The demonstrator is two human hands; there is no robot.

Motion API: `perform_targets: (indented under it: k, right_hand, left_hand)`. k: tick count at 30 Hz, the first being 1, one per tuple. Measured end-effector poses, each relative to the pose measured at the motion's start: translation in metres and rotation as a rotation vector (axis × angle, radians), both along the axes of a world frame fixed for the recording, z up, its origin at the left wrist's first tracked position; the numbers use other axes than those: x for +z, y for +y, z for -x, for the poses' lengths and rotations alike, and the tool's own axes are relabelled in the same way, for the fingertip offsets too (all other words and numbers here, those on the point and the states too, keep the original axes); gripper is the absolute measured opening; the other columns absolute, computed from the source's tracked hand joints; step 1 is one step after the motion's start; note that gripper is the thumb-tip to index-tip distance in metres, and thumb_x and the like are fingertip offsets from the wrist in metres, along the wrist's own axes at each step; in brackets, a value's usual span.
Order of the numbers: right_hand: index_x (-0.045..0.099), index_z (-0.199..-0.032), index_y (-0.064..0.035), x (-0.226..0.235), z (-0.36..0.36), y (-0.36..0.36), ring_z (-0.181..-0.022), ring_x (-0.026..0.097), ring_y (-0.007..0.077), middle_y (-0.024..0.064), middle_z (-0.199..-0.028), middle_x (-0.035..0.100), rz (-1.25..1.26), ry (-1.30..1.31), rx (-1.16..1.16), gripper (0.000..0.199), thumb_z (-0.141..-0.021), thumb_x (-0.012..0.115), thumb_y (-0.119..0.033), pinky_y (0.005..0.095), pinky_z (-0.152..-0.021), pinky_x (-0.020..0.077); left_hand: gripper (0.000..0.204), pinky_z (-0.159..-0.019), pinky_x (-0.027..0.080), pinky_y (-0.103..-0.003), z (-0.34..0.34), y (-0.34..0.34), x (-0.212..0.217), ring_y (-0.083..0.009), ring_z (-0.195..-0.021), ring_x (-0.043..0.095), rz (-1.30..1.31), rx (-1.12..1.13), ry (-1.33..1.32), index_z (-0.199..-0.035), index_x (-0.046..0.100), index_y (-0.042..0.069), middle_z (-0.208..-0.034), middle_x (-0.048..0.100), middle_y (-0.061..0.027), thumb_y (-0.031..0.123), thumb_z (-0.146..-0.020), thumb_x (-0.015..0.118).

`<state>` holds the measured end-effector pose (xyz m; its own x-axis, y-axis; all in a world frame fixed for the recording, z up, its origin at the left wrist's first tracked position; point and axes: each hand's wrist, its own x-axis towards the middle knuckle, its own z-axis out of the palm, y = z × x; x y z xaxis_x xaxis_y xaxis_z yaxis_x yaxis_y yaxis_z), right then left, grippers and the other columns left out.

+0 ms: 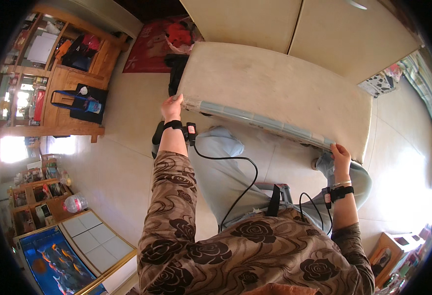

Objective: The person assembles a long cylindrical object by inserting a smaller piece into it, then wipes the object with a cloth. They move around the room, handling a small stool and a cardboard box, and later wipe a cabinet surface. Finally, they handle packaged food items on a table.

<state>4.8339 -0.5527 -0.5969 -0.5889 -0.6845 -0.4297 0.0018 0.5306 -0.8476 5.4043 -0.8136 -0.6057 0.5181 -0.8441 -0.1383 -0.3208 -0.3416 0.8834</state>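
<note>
A low bench-like table (280,81) with a pale, stained cloth-like top stands in front of me. Along its near edge stretches a long, narrow, glossy grey-blue strip (255,119), its surface wrinkled or banded; whether it is a folded sheet or a roll I cannot tell. At the table's near left corner, my left hand (171,107) is closed on the strip's left end, thumb on top. My right hand (342,157) pinches its right end by the near right corner. Both arms reach forward, and a black strap with a small cabled device circles each wrist.
Pale cupboard doors (245,24) rise behind the table. On the left stand a wooden cabinet (73,83) with a dark bag (95,108) hanging on it, a large clear bottle (75,203) and a framed fish picture (58,260). A wooden stool-like piece (390,250) is at lower right.
</note>
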Motion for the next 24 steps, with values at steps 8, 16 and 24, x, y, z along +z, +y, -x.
perform_targets:
  k: [8, 16, 24]
  right_hand:
    - [0.066, -0.102, 0.005, 0.006, 0.005, -0.009, -0.064, 0.05, 0.0073, 0.0007, -0.078, 0.063, -0.085, 0.013, 0.043, 0.036, -0.083, 0.069, -0.026, 0.0217, -0.057, 0.04]
    - [0.068, -0.096, 0.0047, 0.017, 0.003, -0.013, -0.068, 0.054, 0.0088, 0.0024, -0.075, 0.063, -0.12, 0.074, 0.091, 0.037, -0.079, 0.071, -0.028, 0.0241, -0.062, 0.0433]
    - [0.067, -0.086, 0.0035, 0.106, -0.033, 0.005, -0.065, 0.053, 0.0092, 0.0021, -0.072, 0.06, 0.208, 0.084, 0.171, 0.026, -0.078, 0.071, -0.021, 0.0231, -0.06, 0.0434]
  left_hand:
    - [0.043, -0.079, 0.047, -0.031, -0.002, -0.004, -0.012, -0.0172, -0.088, 0.061, -0.051, 0.023, -0.103, -0.105, 0.066, 0.0, -0.098, 0.068, -0.0075, 0.031, -0.075, 0.077]
    - [0.06, -0.087, 0.045, -0.042, 0.062, 0.021, 0.014, -0.0333, -0.1, 0.054, 0.01, 0.261, -0.305, -0.112, 0.05, -0.011, -0.108, 0.055, -0.0251, 0.039, -0.082, 0.064]
    - [0.033, -0.08, 0.053, -0.036, 0.234, 0.159, 0.059, -0.024, -0.094, 0.064, -0.51, -0.401, 1.253, -0.102, 0.058, 0.003, -0.102, 0.065, -0.0139, 0.034, -0.093, 0.056]
